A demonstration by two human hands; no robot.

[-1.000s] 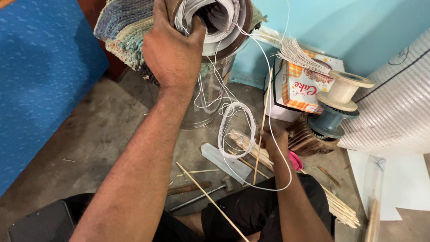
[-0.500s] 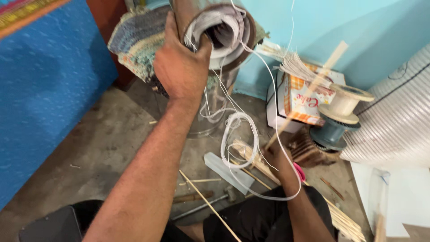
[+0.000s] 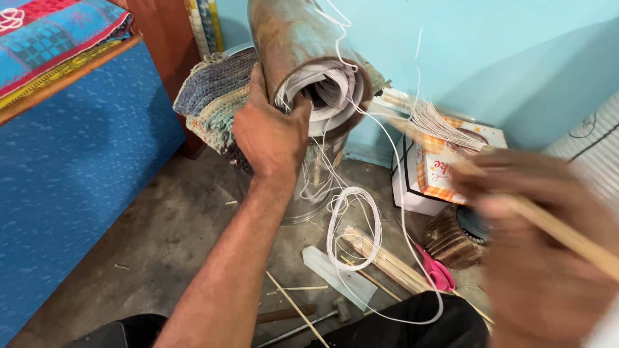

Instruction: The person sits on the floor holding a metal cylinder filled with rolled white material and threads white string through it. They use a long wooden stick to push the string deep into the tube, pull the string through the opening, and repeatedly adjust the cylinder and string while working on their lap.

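My left hand point(image 3: 271, 132) grips the rim of a rusty metal tube point(image 3: 293, 38) that is tilted toward me, with rolled white sheets point(image 3: 325, 87) stuffed inside its mouth. White cord point(image 3: 351, 225) trails from the tube down to a loose coil on the floor. My right hand point(image 3: 541, 245), blurred and close to the camera at the right, is shut on a thin bamboo stick point(image 3: 451, 164) whose tip points toward the tube's mouth.
A woven mat point(image 3: 209, 103) lies behind the tube, over a steel can point(image 3: 316, 187). A blue cabinet point(image 3: 71, 161) stands at the left. A printed box point(image 3: 438, 171), bamboo sticks point(image 3: 380, 258), pink scissors point(image 3: 438, 274) and a white strip point(image 3: 338, 277) lie on the concrete floor.
My right hand has risen from the floor sticks and brought a bamboo stick up toward the tube's mouth. The view has shifted lower, and the left hand keeps its grip.
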